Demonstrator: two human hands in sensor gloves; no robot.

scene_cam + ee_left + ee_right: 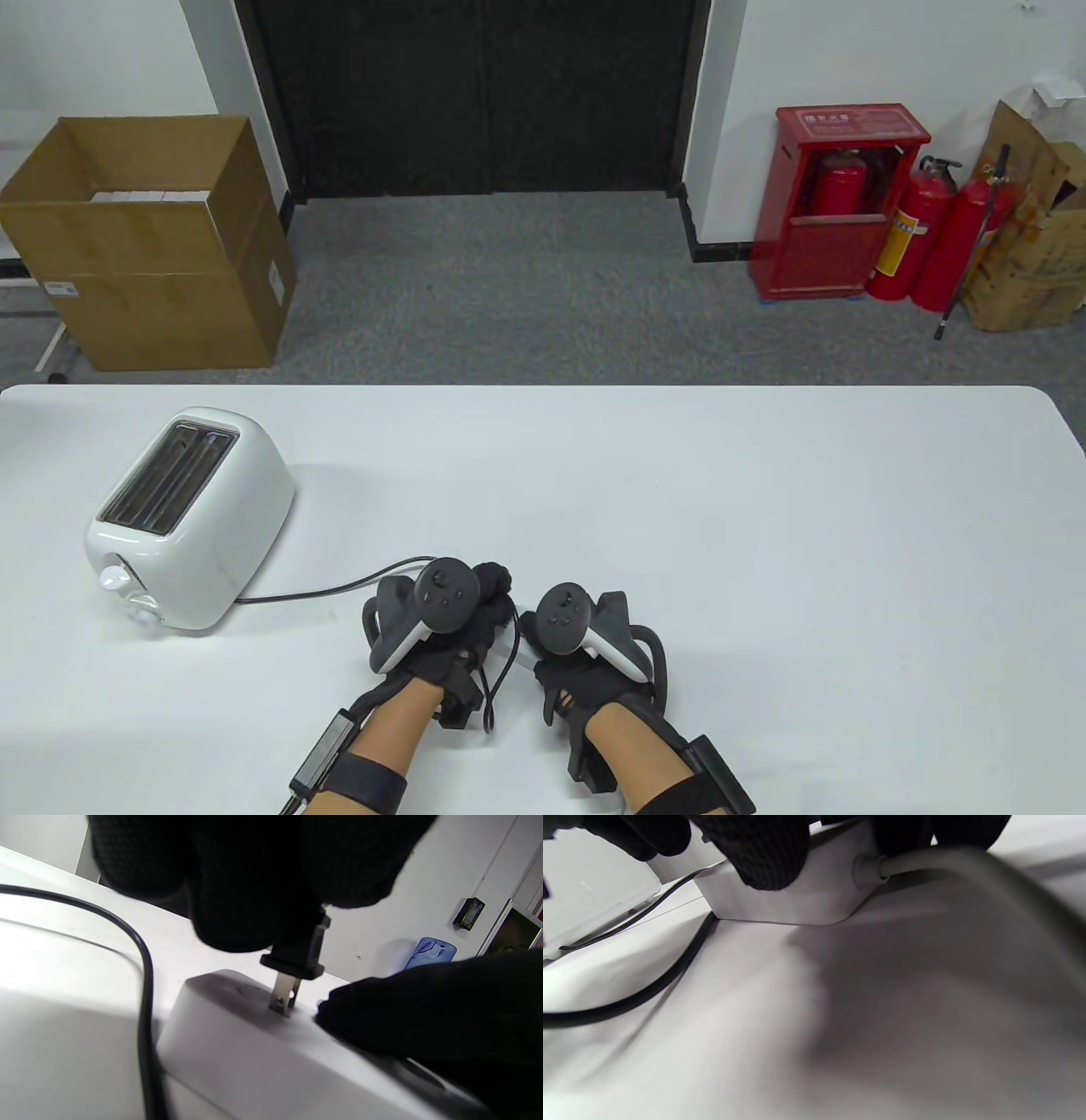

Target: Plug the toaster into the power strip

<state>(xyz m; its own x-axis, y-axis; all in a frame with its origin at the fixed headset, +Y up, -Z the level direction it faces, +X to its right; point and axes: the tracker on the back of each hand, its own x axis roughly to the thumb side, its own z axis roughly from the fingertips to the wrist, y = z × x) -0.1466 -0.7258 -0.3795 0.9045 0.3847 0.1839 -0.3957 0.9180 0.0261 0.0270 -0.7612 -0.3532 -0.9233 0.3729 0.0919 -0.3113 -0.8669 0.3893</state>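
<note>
- A white table (679, 475) is seen from above, its far edge bordering grey carpet; a cardboard box (144, 246) stands on the floor at the left and a red extinguisher cabinet (836, 204) with loose extinguishers at the right wall.
- The white toaster (191, 518) is set near the table's left edge, and its black cord (339, 586) is run rightwards to the two hands at the near middle.
- The black plug (299, 950) is pinched between the closed fingers of the left hand (441, 615); it is held upright over the power strip (237, 1043), with its metal prongs (285, 996) touching the strip's top face and most of their length still exposed.
- The power strip is pressed down by the right hand (577, 637); in the right wrist view its fingers (759, 853) are laid over the strip's end, close to where a white lead (925, 861) leaves the housing.
- The strip itself is hidden under the hands in the table view.
- Wide bare tabletop is left to the right of the hands and beyond them; the near edge is close beneath the forearms, and the cord is looped on the surface just left of the strip.
</note>
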